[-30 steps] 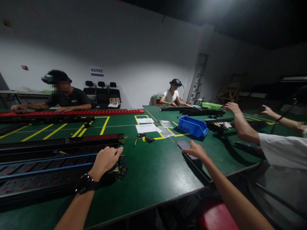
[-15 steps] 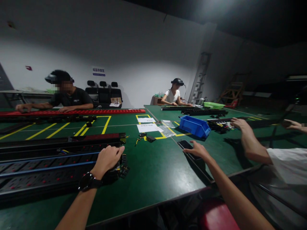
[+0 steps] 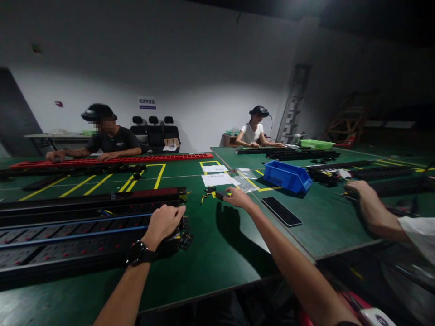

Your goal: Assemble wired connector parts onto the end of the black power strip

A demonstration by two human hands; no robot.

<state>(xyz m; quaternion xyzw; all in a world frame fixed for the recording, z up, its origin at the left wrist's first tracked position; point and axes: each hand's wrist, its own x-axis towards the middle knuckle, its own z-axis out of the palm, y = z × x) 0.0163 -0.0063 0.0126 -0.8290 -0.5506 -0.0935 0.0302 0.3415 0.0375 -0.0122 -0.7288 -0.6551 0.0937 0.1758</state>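
Note:
My left hand (image 3: 166, 222) rests at the right end of the long black strips with blue edges (image 3: 84, 235), thumb out to the right; whether it grips anything is hidden. Black connectors (image 3: 183, 240) hang out beside it. My right hand (image 3: 238, 198) reaches over the green table, its fingers closed on a small black part (image 3: 222, 195). Just left of that part lie small black and yellow pieces (image 3: 204, 198). A phone (image 3: 281, 211) lies flat to the right, below my right forearm's far side.
A blue bin (image 3: 287, 177) stands behind the phone, next to papers (image 3: 217, 179) and clear plastic bags (image 3: 245, 183). Across the table two people work, one at a red rail (image 3: 136, 160). Another person's hand (image 3: 369, 199) is at the right, near black assemblies.
My right hand has moved left from the phone to the small black part and closed on it. The view has shifted slightly. My left hand stays at the strips' end.

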